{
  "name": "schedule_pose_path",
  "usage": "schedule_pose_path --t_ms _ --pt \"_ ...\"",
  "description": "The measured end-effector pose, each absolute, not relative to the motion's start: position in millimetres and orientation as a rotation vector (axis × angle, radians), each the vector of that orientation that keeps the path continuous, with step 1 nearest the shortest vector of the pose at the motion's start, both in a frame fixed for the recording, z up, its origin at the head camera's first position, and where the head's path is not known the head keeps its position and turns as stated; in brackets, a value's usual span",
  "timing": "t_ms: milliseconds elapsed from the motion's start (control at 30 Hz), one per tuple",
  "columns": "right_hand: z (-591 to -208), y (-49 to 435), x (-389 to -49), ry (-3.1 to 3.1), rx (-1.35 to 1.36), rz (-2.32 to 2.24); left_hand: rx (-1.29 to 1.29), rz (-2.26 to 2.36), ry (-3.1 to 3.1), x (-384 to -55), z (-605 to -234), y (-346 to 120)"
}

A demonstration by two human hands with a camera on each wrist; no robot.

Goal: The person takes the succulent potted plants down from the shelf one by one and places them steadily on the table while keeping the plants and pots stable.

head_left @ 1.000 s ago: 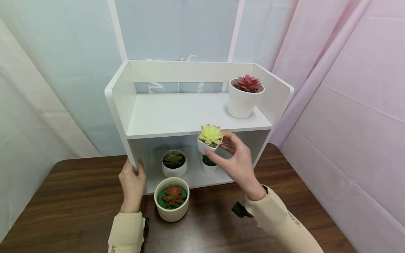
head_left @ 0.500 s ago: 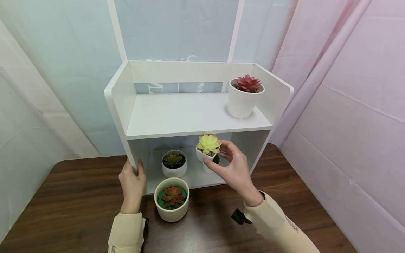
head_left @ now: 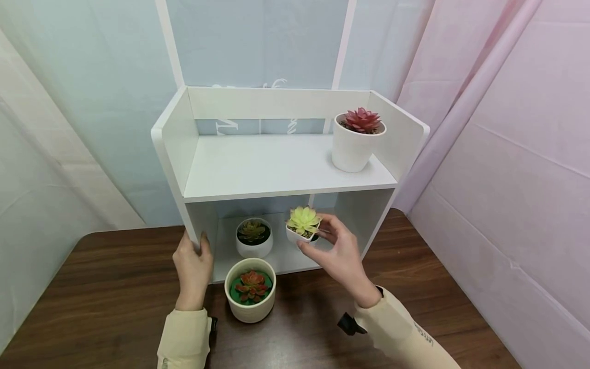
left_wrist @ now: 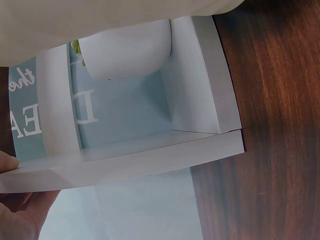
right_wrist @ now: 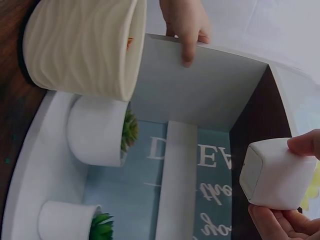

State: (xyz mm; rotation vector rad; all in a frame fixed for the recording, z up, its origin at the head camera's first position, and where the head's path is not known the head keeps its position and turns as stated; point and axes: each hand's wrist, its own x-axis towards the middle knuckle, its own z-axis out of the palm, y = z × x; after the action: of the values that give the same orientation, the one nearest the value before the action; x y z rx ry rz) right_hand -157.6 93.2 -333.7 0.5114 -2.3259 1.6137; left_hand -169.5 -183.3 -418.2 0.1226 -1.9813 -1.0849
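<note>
My right hand (head_left: 338,251) pinches a small square white pot with a yellow-green succulent (head_left: 303,221) between thumb and fingers, in front of the lower shelf opening. In the right wrist view the pot (right_wrist: 280,174) is held in the air, its base facing the camera. Behind it, mostly hidden in the head view, a small white pot with a green plant (right_wrist: 70,220) stands on the lower shelf. My left hand (head_left: 193,264) grips the front edge of the left side panel of the white shelf unit (head_left: 276,192), thumb on the inner face.
A round white pot with a dull green succulent (head_left: 253,238) stands on the lower shelf. In front, on the brown table (head_left: 110,287), is a cream pot with a red succulent (head_left: 251,292). A larger white pot with a dark red succulent (head_left: 357,141) stands on the upper shelf's right.
My right hand has lowered the yellow-green succulent from the upper shelf's front edge to the lower opening, covering most of the small pot behind. The left hand keeps its place.
</note>
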Motion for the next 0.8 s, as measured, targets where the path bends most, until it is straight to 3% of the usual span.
schedule_pose_path --t_ms 800 --pt "-386.1 92.7 -148.4 -2.409 0.438 1.658 0.119 -1.067 -1.988 -170.2 -418.9 -184.3"
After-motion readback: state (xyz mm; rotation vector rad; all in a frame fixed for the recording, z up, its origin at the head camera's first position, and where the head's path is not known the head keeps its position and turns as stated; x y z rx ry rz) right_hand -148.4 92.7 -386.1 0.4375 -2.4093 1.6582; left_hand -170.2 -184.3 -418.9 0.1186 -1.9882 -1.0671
